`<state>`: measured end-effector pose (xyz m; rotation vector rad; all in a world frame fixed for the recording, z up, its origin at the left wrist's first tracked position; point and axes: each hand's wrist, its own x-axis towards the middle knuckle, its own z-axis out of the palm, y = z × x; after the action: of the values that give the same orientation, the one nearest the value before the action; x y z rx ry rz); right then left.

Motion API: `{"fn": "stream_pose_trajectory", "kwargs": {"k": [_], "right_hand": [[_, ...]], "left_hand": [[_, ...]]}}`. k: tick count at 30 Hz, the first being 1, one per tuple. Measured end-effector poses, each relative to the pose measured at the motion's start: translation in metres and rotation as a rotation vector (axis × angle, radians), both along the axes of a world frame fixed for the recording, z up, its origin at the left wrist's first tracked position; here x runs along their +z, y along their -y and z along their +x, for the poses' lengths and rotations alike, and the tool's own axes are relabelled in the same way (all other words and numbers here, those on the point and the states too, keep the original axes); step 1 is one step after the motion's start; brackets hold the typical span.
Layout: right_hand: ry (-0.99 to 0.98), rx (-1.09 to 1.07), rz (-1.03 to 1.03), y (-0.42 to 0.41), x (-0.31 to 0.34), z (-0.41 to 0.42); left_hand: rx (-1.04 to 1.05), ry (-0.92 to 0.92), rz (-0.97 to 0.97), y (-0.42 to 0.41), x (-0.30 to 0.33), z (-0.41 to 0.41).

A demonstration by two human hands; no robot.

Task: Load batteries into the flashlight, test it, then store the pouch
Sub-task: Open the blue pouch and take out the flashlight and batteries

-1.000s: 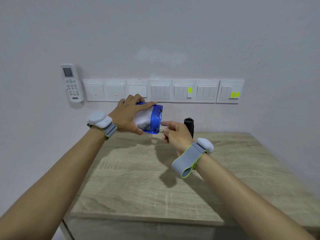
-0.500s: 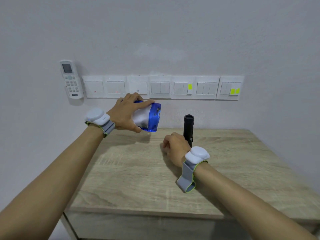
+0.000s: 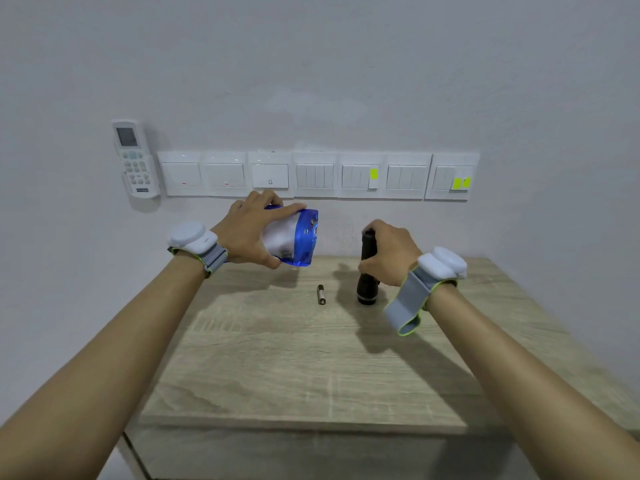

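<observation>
Our left hand (image 3: 250, 230) is curled round a blue-and-white see-through plastic pouch (image 3: 294, 239), held above the pale wood-grain table (image 3: 311, 358) w/ its blue end facing right. Our right hand (image 3: 389, 252) is wrapped round the upper part of a black cylindrical flashlight (image 3: 367, 271), which stands upright on the table near the back edge. One small cylindrical battery (image 3: 321, 294) lies flat on the wood btwn pouch and flashlight, just left of the flashlight's base, touching neither hand.
</observation>
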<state>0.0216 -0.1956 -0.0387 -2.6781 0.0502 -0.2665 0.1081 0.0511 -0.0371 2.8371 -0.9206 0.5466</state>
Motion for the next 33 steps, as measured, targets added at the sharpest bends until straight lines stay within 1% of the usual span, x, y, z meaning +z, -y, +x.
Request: {"fn": "stream_pose_trajectory", "kwargs": {"k": [4, 6, 12, 16, 17, 18, 20, 21, 22, 23, 25, 26, 27, 28, 30, 33], "right_hand": [[0.149, 0.055, 0.141, -0.001, 0.001, 0.013], [0.174, 0.045, 0.144, -0.002, 0.004, 0.024], [0.098, 0.03, 0.082, -0.002, -0.008, 0.043], [0.089, 0.011, 0.147, 0.0, -0.016, 0.045], [0.139, -0.002, 0.145, -0.001, -0.016, 0.042], [0.251, -0.016, 0.133, -0.004, -0.015, 0.038], [0.614, 0.007, 0.112, -0.015, -0.011, 0.023], [0.732, 0.049, 0.123, -0.022, -0.01, 0.015], [0.728, 0.104, 0.141, -0.028, -0.009, 0.01], [0.618, 0.153, 0.139, -0.033, -0.009, 0.009], [0.232, 0.187, 0.034, -0.042, -0.016, 0.012], [0.079, 0.174, -0.032, -0.046, -0.022, 0.013], [-0.011, 0.145, -0.088, -0.049, -0.029, 0.014], [-0.05, 0.115, -0.14, -0.052, -0.037, 0.014], [-0.041, 0.104, -0.21, -0.056, -0.047, 0.015], [-0.053, 0.165, -0.225, -0.047, -0.047, 0.016]], "left_hand": [[-0.001, -0.009, -0.001, 0.001, -0.002, 0.001], [-0.002, -0.011, -0.007, 0.002, -0.003, 0.001], [-0.006, -0.021, -0.026, -0.001, -0.004, 0.0], [-0.005, -0.029, -0.041, -0.004, -0.004, -0.001], [-0.003, -0.026, -0.043, -0.005, -0.003, 0.0], [-0.001, -0.019, -0.048, -0.006, -0.002, 0.001], [0.003, -0.006, -0.076, -0.009, 0.001, 0.003], [0.005, 0.0, -0.088, -0.01, 0.003, 0.004], [0.009, 0.004, -0.098, -0.011, 0.005, 0.004], [0.011, 0.005, -0.103, -0.011, 0.007, 0.004], [0.008, 0.0, -0.107, -0.008, 0.009, 0.003], [0.004, -0.002, -0.11, -0.006, 0.009, 0.002], [-0.001, -0.002, -0.112, -0.004, 0.008, 0.001], [-0.006, -0.002, -0.113, -0.002, 0.007, 0.001], [-0.017, -0.001, -0.111, -0.001, 0.003, 0.003], [-0.024, -0.003, -0.1, -0.002, 0.0, 0.006]]}}
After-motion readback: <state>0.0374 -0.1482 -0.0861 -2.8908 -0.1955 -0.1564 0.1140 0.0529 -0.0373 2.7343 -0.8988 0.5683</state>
